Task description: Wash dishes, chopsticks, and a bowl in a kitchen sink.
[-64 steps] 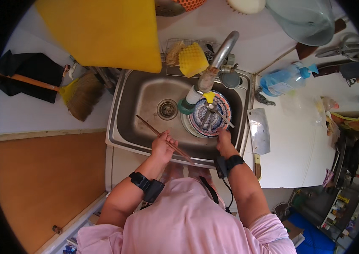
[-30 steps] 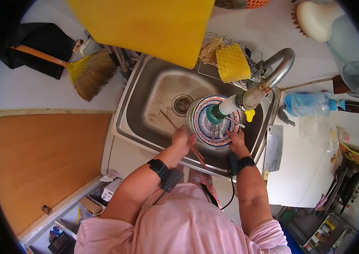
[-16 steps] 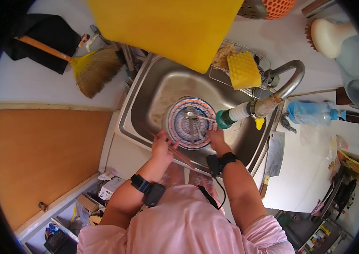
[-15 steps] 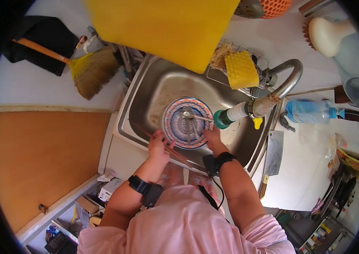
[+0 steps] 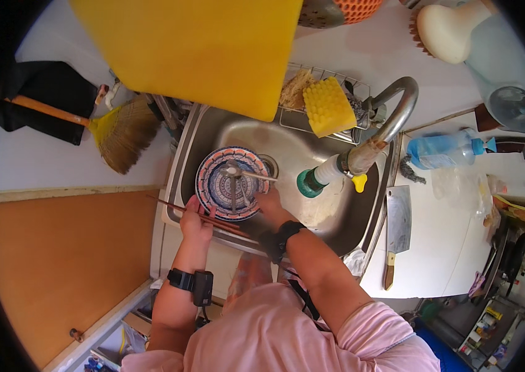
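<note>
A stack of blue-and-orange patterned plates (image 5: 208, 173) sits in the left half of the steel sink (image 5: 337, 217), with metal cutlery (image 5: 250, 175) lying on top and the drain partly hidden beside it. My left hand (image 5: 196, 220) is closed round wooden chopsticks (image 5: 228, 226) at the stack's lower-left edge. My right hand (image 5: 268, 203) grips the right side of the plates, its fingers partly hidden. The faucet (image 5: 399, 108), fitted with a white-and-green nozzle (image 5: 319, 178), hangs over the sink to the right of the plates.
A wire rack (image 5: 290, 118) behind the sink holds a yellow sponge (image 5: 327, 105). A cleaver (image 5: 399, 220) and blue bottle (image 5: 436, 150) lie on the right counter (image 5: 442, 260). A yellow board (image 5: 182, 43) overhangs the back left; a broom (image 5: 123, 133) hangs at left.
The plates with the cutlery have moved left across the sink, out from beneath the faucet nozzle, partly covering the drain. Both my hands moved left with them, the chopsticks still in my left.
</note>
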A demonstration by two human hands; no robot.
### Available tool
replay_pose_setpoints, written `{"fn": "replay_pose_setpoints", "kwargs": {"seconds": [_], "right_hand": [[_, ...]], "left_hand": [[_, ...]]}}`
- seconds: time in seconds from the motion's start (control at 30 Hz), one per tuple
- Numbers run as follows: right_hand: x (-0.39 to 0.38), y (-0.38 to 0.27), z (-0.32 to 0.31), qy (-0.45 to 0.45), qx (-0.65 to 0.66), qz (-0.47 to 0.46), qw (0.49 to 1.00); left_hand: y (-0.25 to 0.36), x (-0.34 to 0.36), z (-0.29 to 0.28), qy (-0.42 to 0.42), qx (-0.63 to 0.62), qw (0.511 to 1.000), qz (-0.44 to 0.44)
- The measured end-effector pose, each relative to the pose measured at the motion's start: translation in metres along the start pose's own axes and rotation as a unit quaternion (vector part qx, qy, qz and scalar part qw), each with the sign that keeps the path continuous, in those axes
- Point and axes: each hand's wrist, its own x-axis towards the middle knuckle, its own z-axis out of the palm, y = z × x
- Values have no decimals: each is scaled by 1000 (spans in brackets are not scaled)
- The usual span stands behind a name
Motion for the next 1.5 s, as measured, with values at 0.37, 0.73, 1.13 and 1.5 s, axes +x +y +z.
{"fn": "replay_pose_setpoints", "kwargs": {"seconds": [0.37, 0.73, 1.13, 1.5], "right_hand": [[-76, -106, -68, -214, 74, 120, 967], [-37, -243, -224, 311, -240, -471, 790], [-31, -272, -237, 199, -376, -441, 790], [-46, -258, -239, 169, -375, -426, 806]], "left_hand": [[2, -27, -8, -16, 25, 998, 52], [-54, -79, 49, -261, -32, 965, -17], [-100, -84, 101, -274, 36, 951, -139], [-105, -74, 118, -255, 10, 959, -126]]}}
